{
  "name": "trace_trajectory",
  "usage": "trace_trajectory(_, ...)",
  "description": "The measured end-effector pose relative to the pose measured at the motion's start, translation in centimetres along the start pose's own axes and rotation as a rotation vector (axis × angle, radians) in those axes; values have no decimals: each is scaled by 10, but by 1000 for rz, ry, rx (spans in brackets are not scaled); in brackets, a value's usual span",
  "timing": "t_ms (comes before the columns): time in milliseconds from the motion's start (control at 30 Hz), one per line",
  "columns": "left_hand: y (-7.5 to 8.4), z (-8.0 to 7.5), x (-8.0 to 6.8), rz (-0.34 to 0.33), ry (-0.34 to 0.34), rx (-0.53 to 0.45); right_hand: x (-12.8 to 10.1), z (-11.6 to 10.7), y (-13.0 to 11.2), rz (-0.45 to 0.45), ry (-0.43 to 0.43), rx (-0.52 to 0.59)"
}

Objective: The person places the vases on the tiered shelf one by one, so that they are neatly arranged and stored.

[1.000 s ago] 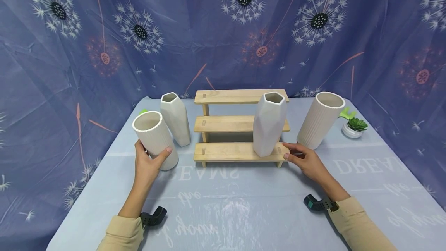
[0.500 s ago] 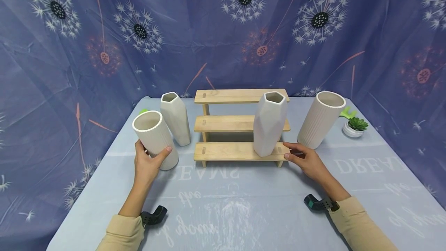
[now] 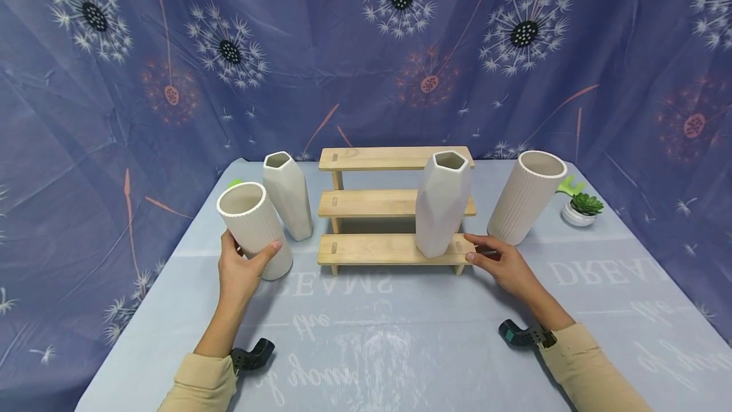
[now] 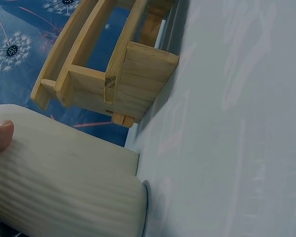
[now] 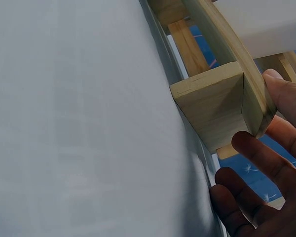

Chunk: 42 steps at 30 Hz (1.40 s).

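My left hand (image 3: 239, 275) grips the lower part of a white ribbed cylinder vase (image 3: 251, 224), which stands tilted-looking at the table's left; the thumb lies across its front. In the left wrist view that vase (image 4: 74, 192) has its base at the cloth. A three-tier wooden display stand (image 3: 366, 248) occupies the middle. My right hand (image 3: 506, 267) pinches the right end of its lowest step between thumb and fingers; the right wrist view shows the thumb on the board (image 5: 259, 106). On that step, near the right end, a white faceted vase (image 3: 441, 205) stands upright.
Another faceted white vase (image 3: 290, 199) stands behind the held one. A second ribbed vase (image 3: 523, 202) is right of the stand, beside a small potted succulent (image 3: 583, 208) and a bright green item (image 3: 570, 185). A patterned blue curtain (image 3: 366, 68) hangs behind.
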<state>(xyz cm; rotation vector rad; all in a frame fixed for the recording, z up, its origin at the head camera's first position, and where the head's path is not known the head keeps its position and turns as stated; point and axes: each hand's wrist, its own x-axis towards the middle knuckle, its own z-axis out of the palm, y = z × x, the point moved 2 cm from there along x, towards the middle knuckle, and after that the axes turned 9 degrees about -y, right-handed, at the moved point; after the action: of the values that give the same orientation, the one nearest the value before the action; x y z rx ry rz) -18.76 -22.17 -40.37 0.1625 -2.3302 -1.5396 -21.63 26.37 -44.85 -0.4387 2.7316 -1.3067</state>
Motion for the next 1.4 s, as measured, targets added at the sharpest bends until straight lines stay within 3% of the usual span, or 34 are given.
trace_trajectory(467,3,-1,-1,-7,-13,-19,0,-1,-1,-4,-2,14)
trace_trajectory(600,7,-2,-4,-15,-14,-28,-3,-2,-14,7,-10,9)
trace_trajectory(1033,26,-2,-15,2,-43,-60,0,0,-3,7,-8,24)
trace_trajectory(1400,47,3,-22,27,-113,-114,0,0,-2,-1,-7,12)
